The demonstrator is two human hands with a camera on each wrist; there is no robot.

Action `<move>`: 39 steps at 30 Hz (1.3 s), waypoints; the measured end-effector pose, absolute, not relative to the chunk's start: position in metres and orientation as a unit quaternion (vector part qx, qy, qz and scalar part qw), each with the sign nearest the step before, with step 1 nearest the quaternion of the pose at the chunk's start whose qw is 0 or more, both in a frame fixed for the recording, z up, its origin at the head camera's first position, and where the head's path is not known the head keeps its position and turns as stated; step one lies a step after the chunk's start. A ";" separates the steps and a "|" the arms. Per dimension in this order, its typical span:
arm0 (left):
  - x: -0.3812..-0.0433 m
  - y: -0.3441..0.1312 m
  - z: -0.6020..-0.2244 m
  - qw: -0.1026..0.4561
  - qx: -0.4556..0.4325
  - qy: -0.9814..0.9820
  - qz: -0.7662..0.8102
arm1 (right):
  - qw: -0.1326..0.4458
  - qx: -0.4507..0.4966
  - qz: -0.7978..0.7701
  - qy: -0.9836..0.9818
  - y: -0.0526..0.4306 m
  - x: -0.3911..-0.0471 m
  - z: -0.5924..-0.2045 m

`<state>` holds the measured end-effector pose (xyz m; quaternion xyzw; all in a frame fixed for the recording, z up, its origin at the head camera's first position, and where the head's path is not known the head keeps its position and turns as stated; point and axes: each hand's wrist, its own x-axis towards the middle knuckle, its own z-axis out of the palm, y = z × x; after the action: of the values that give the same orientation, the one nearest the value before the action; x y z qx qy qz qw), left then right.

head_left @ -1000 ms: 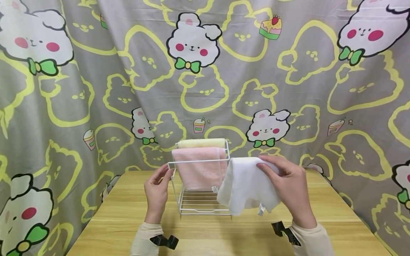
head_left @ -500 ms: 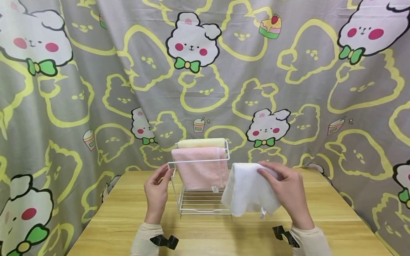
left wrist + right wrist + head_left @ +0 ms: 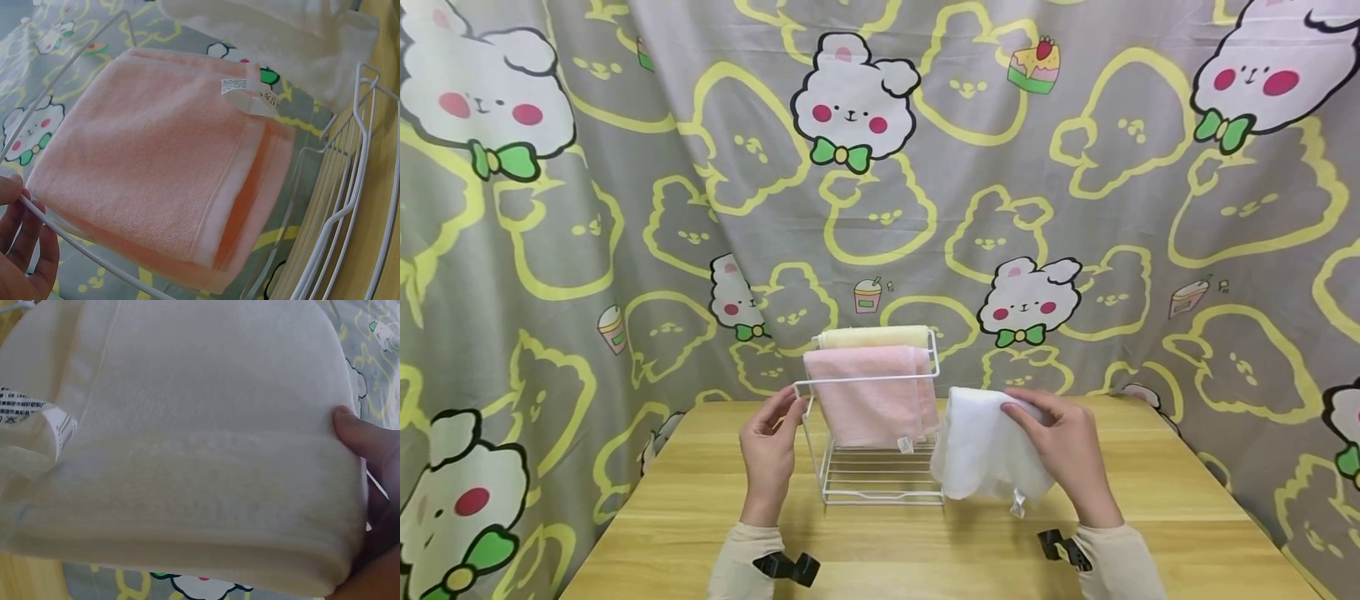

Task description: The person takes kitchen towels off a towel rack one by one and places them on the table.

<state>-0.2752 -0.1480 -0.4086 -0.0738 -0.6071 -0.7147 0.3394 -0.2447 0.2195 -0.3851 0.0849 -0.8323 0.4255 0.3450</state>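
A white wire rack [image 3: 880,502] stands on the table, a pink towel [image 3: 865,400] draped over one of its bars and a yellow towel [image 3: 872,337] over the bar behind. My left hand [image 3: 769,450] pinches the rack's front left corner between thumb and fingers; in the left wrist view the fingers [image 3: 44,262] curl at the white bar. Right of the rack, my right hand [image 3: 1063,442] holds a folded white towel [image 3: 981,442] by its top edge, and the towel hangs down with its tag at the bottom. The right wrist view shows the thumb [image 3: 362,434] pressed on the white towel.
The wooden table [image 3: 685,517] extends around the rack. A grey curtain [image 3: 925,208] with rabbit prints hangs close behind and at both sides. Each sleeve carries a black wrist mount [image 3: 786,568].
My right hand has drawn the white towel a little right and down, away from the rack's front bar. The left hand has kept its hold on the rack's corner.
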 end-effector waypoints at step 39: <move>-0.275 -0.147 -0.408 0.342 -0.070 -0.614 -0.708 | 0.124 0.140 0.395 -0.900 0.248 -0.235 -0.378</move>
<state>-0.2750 -0.1468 -0.4077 -0.0703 -0.6142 -0.7077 0.3421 -0.2352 0.2478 -0.3781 0.1395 -0.8995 0.3951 0.1237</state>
